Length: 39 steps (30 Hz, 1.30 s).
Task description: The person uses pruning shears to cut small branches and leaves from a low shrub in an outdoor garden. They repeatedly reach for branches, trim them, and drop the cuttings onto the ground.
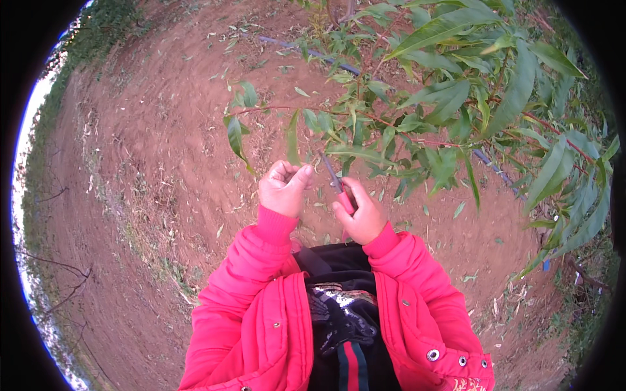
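Observation:
My right hand [363,211] grips pruning shears [345,200] with red handles. Their dark, narrow blades point up and left, just under the leaves of a low branch. To the left, my left hand [286,189] has its fingers curled and its thumb laid towards them. The lower end of a hanging green leaf [292,139] meets its fingertips; whether they pinch the leaf or a bit of stem I cannot tell. Above both hands a thin reddish branch [374,117] with long narrow leaves reaches leftward from the tree.
Dense foliage [518,88] fills the upper right, its nearest leaves close to the camera. A blue-grey hose [308,51] runs along the ground behind the branches. Reddish bare soil [161,122] carries scattered cut leaves. Dry twigs [73,278] stand at the far left.

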Each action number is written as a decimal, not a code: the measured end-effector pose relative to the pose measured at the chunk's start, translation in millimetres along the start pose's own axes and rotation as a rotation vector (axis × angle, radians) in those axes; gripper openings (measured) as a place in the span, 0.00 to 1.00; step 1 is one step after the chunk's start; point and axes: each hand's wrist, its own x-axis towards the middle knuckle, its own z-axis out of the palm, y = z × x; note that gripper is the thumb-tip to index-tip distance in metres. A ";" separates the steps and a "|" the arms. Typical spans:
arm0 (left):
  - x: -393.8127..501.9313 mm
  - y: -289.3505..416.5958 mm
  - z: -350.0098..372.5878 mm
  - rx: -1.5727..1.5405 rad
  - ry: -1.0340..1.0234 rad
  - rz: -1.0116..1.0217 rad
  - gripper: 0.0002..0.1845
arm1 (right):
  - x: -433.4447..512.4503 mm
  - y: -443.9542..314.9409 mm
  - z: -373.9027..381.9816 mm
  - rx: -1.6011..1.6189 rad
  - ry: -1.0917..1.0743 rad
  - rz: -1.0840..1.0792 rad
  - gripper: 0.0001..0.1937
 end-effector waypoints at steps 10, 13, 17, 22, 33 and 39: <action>19.3 -49.8 -80.0 0.038 0.224 0.011 0.05 | -19.1 24.8 -17.4 0.889 -0.377 0.317 0.24; 21.9 -58.5 -87.7 0.078 0.229 0.000 0.05 | -16.5 27.5 -19.7 0.848 -0.332 0.369 0.17; 16.0 -65.3 -88.5 0.181 0.232 0.001 0.04 | -7.5 36.3 -9.5 0.563 -0.099 0.309 0.13; 4.9 -77.4 -90.4 0.215 0.187 -0.017 0.05 | 12.2 47.9 -8.8 0.661 -0.194 0.404 0.16; -16.6 -95.7 -84.6 0.381 0.160 -0.009 0.05 | 58.7 50.8 29.7 0.616 -0.142 0.537 0.17; -22.0 -100.0 -86.6 0.489 0.144 -0.065 0.06 | 73.3 52.3 33.8 0.599 -0.202 0.511 0.13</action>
